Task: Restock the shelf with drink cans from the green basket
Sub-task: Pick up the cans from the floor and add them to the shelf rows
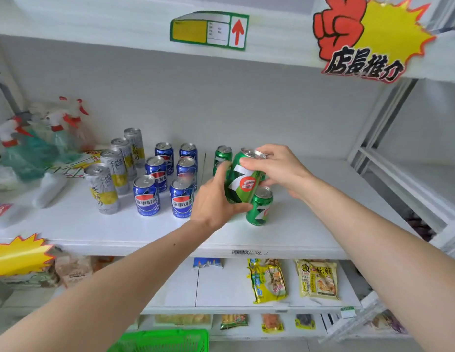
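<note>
On the white shelf [310,232], at centre frame, one green can [242,177] is held tilted above the board by both hands. The left hand [213,199] is wrapped round its lower body from 8 o'clock; the right hand [277,168] is closed over its rim from 2 o'clock. The two-handed hold is judged to serve turning the label outward before the can is set down.

Green cans already standing: one upright can [260,208] just beside the held can at 5 o'clock, label to the front; one rear can [222,154] at 11 o'clock, partly hidden by the left hand. A green column is thus being built, front to back.

Blue cans [165,179]: six, in two rows at 9 o'clock of the held can, labels forward. Tall silver-and-yellow cans [113,174]: four, in one slanting row farther toward 9 o'clock. Like is grouped with like, presumably for easy facing.

Spray bottles [53,133]: a cluster at the far 9 o'clock end of the shelf.

Green basket [162,340]: its rim is seen at 6 o'clock, below the shelves; its contents cannot be made out.

Snack packets [292,279]: lying on the lower shelf.
</note>
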A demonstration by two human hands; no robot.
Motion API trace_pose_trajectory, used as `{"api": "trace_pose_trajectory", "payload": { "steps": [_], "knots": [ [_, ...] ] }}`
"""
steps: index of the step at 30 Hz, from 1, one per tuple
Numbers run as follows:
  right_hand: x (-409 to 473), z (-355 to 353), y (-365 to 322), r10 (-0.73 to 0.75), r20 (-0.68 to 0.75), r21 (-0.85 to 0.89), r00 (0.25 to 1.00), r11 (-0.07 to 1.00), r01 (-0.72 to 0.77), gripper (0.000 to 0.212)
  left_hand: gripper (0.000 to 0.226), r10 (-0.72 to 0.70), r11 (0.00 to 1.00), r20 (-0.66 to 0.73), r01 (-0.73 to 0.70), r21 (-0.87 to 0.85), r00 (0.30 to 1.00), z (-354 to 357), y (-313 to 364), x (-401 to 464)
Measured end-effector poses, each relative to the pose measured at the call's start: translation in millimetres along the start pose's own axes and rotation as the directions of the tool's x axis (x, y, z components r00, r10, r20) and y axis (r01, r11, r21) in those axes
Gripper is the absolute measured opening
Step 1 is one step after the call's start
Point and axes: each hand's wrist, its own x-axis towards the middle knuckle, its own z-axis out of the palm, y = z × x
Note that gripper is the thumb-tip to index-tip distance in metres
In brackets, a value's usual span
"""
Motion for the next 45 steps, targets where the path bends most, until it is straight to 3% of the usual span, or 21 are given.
{"api": "trace_pose_trajectory", "payload": {
  "steps": [6, 11, 19, 25, 29, 36, 45],
  "knots": [
    [45, -33, 0, -0.023, -0.039, 0.037, 0.999, 0.999, 0.024, 0.034, 0.096, 0.046, 0.999, 0.001, -0.046, 0.024, 0.999, 22, 16, 51],
    [92, -60, 5, -0.086, -0.002, -0.008, 0.996, 0.996, 0.086, 0.018, 0.099, 0.026, 0.994, 0.043, -0.031, 0.106, 0.999, 42, 19, 86],
    [172, -82, 24, -0.173, -0.014, -0.112, 0.985, 0.979, 0.171, 0.039, 0.084, -0.112, 0.942, 0.03, 0.097, 0.322, 0.993, 58, 9, 124],
    [229, -70, 55, -0.192, -0.025, -0.153, 0.981, 0.971, 0.186, 0.039, 0.068, -0.166, 0.833, 0.048, 0.114, 0.541, 0.985, 63, -16, 138],
    [253, -53, 78, -0.175, 0.016, -0.19, 0.985, 0.966, 0.174, 0.037, 0.054, -0.188, 0.805, 0.039, 0.131, 0.579, 0.981, 65, -26, 146],
    [273, -27, 120, -0.151, 0.1, -0.305, 0.983, 0.936, 0.175, 0.054, 0.051, -0.199, 0.779, 0.06, 0.121, 0.615, 0.978, 73, -42, 160],
    [294, -10, 151, -0.11, 0.172, -0.334, 0.979, 0.928, 0.163, 0.048, 0.043, -0.224, 0.735, 0.058, 0.129, 0.666, 0.973, 68, -45, 164]
  ]
}}
